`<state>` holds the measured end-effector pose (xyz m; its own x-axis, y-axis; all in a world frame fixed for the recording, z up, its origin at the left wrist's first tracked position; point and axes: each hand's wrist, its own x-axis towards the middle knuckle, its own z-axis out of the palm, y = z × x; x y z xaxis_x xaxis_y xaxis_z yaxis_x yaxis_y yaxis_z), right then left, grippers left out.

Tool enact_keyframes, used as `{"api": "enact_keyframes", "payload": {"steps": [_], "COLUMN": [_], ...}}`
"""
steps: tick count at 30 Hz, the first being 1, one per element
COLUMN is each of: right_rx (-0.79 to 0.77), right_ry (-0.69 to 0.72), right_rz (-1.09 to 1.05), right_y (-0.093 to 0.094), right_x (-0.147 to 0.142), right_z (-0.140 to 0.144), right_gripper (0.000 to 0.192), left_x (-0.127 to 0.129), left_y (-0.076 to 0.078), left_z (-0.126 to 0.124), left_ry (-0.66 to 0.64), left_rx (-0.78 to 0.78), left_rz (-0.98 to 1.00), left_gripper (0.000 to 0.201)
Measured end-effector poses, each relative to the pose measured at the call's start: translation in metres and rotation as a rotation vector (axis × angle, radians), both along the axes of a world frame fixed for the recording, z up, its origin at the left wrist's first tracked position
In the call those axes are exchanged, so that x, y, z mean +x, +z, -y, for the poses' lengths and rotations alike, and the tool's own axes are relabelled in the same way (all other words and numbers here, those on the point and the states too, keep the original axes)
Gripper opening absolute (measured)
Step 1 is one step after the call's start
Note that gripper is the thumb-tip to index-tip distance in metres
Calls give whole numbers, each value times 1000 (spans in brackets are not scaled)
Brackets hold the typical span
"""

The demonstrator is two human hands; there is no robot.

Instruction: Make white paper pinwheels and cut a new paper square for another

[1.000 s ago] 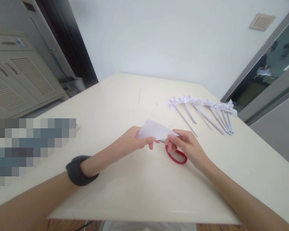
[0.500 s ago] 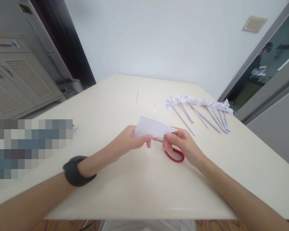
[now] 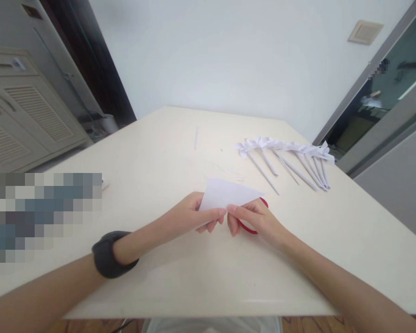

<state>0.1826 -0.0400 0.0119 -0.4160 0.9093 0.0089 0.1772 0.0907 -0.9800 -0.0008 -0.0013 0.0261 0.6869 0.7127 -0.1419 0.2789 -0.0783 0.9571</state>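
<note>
A folded piece of white paper (image 3: 225,192) with a pointed right corner is held low over the table. My left hand (image 3: 206,213) grips its left and lower side, thumb on top and fingers underneath. At the lower edge, my right hand (image 3: 249,215) pinches the paper between thumb and fingers, its thumb tip close to the left thumb. Red-handled scissors (image 3: 264,202) lie on the table beneath my right hand; only parts of the handle show, and the blades are hidden.
White paper flowers on rolled paper stems (image 3: 287,148) lie at the back right of the table (image 3: 159,282). A thin paper strip (image 3: 196,138) and small scraps (image 3: 232,171) lie beyond my hands. A person (image 3: 372,95) is seen through the doorway at right.
Both hands have moved slightly toward me with the paper. My right hand has slid from the paper's right corner to its lower edge, beside my left thumb, covering more of the scissors.
</note>
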Motion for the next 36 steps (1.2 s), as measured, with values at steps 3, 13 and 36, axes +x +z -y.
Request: {"api": "enact_keyframes", "payload": {"steps": [3,13,36], "right_rx": [-12,30,-50], "right_ry": [-33,-148,-22], "right_rz": [-49,-189,-26], "right_y": [2,3,0], "right_x": [3,12,5], "right_z": [-1,-9,-2], "right_gripper": [44,44,43], "left_x": [-1,-7,-4], "left_y": [1,7,0], "left_z": [-2,-10,-4], "left_ry": [21,-17,-87], "left_rx": [-3,-41,-41], "left_rz": [15,59,94], "left_gripper": [22,22,23]}}
